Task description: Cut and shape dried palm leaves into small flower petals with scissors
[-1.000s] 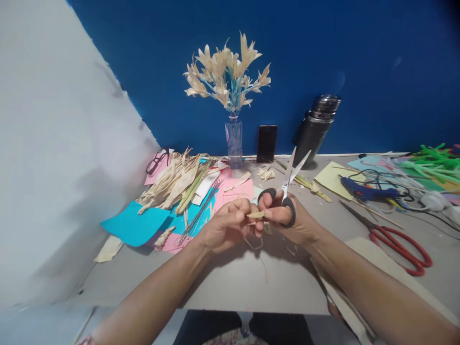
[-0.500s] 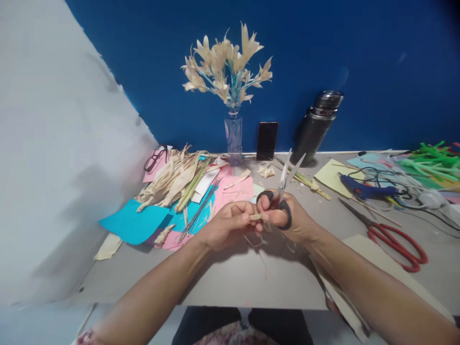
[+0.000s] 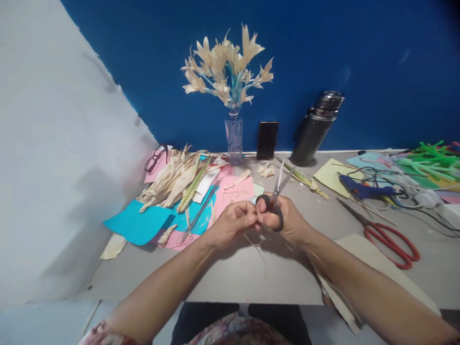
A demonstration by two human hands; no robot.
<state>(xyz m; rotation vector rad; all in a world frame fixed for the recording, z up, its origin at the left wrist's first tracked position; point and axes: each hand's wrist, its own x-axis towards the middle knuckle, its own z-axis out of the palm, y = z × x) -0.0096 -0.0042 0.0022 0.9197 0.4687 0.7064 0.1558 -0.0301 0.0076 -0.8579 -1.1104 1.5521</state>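
Could not make out any piece at the meeting fingertips of the left hand (image 3: pixel 233 224) and right hand (image 3: pixel 289 219), too small and mostly covered. Lost part of the handles of the black-handled scissors (image 3: pixel 275 194) behind the fingers. Could not trace the upper end of the pale strand (image 3: pixel 256 246), hidden by the hands. Saw the beige sheet (image 3: pixel 362 247) partly covered by the right forearm (image 3: pixel 359 275). Could not count the thin wires (image 3: pixel 204 208), too fine and overlapping. Found the green fuzzy stems (image 3: pixel 431 163) and patterned clothing (image 3: pixel 237 330) cut off by picture edges.
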